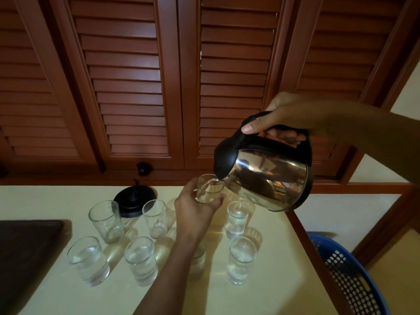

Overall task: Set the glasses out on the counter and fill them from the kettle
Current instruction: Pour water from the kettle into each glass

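My right hand (pixel 288 117) grips the black handle of a steel kettle (pixel 272 176), tilted with its spout over a glass (pixel 208 189). My left hand (pixel 195 210) holds that glass raised above the cream counter (pixel 56 292), and water runs into it. Several other glasses stand on the counter. The front row holds water: one at the left (pixel 89 261), one in the middle (pixel 142 261), one at the right (pixel 241 260). Another water-filled glass (pixel 236 220) stands behind the right one. Two back-row glasses (pixel 106 220) (pixel 155 218) look empty. My forearm hides part of another glass.
The kettle's black base (pixel 134 201) sits at the back of the counter, below a wall socket (pixel 143 168). A dark tray (pixel 25 258) lies at the counter's left edge. A blue perforated basket (pixel 350 278) stands on the floor to the right. Brown louvred shutters (pixel 136 87) fill the wall behind.
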Action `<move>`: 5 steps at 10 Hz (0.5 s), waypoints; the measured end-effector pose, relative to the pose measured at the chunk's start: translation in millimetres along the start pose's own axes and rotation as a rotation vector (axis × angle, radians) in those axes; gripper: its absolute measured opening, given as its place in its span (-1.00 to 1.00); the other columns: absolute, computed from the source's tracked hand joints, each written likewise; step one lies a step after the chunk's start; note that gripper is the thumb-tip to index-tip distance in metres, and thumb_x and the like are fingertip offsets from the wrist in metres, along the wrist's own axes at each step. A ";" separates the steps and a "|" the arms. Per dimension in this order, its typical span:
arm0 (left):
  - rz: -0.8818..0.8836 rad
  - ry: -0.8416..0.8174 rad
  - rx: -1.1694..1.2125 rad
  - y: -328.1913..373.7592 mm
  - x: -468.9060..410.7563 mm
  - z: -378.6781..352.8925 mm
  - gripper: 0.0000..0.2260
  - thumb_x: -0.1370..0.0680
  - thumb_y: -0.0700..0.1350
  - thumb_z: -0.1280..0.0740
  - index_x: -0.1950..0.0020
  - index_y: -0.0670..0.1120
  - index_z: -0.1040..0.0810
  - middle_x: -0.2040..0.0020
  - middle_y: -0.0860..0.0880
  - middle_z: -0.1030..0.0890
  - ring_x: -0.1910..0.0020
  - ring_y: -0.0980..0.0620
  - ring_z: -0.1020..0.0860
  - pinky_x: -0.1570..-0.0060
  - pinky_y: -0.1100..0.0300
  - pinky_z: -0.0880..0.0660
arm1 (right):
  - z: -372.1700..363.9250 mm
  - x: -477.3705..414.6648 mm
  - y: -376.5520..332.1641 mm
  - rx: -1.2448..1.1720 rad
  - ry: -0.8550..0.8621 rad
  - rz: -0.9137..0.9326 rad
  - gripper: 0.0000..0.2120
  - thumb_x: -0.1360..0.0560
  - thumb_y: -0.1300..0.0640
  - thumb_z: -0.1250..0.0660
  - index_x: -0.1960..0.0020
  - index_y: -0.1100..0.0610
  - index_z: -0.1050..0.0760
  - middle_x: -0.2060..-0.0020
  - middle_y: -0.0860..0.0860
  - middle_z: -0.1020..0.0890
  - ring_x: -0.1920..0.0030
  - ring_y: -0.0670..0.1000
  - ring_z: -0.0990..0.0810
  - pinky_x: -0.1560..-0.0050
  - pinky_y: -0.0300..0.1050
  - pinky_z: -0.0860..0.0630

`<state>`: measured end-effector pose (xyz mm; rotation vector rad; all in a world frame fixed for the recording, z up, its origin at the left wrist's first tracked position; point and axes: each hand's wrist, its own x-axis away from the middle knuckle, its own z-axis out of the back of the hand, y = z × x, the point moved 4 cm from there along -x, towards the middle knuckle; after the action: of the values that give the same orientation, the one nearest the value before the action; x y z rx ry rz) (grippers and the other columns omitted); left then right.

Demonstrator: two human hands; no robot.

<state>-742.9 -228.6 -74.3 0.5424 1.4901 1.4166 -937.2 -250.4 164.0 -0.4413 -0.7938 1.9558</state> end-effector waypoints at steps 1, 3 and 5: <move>-0.001 0.003 -0.004 -1.8 -1.1 -0.4 -0.45 -0.29 0.05 -0.70 -0.25 0.09 -0.66 0.00 0.15 -0.73 0.04 0.25 -0.68 -0.05 0.11 -0.66 | 0.2 -0.3 3.0 -0.011 0.002 0.000 -0.54 -0.44 -0.14 -0.46 0.45 0.14 -0.44 0.58 0.03 -0.39 0.60 -0.02 -0.31 0.50 -0.24 -0.31; 0.012 0.002 -0.001 -3.7 -1.7 -1.0 -0.39 -0.25 0.16 -0.66 -0.27 0.11 -0.63 -0.05 0.14 -0.73 -0.04 0.17 -0.69 -0.10 0.02 -0.67 | 2.1 2.3 8.1 -0.037 0.017 -0.003 -0.54 -0.45 -0.13 -0.46 0.44 0.14 -0.44 0.58 0.03 -0.39 0.60 -0.02 -0.31 0.50 -0.24 -0.32; 0.027 -0.004 -0.024 -5.7 -2.7 -2.2 -0.33 -0.22 0.23 -0.66 -0.29 0.12 -0.62 -0.10 0.14 -0.72 -0.09 0.15 -0.68 -0.09 -0.01 -0.68 | 2.2 6.1 10.6 -0.092 0.017 -0.004 -0.54 -0.45 -0.12 -0.46 0.44 0.15 -0.44 0.58 0.03 -0.39 0.60 -0.02 -0.31 0.50 -0.24 -0.32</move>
<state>-742.0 -233.3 -79.0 0.5521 1.4659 1.4513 -948.3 -249.4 158.4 -0.5103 -0.8761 1.9143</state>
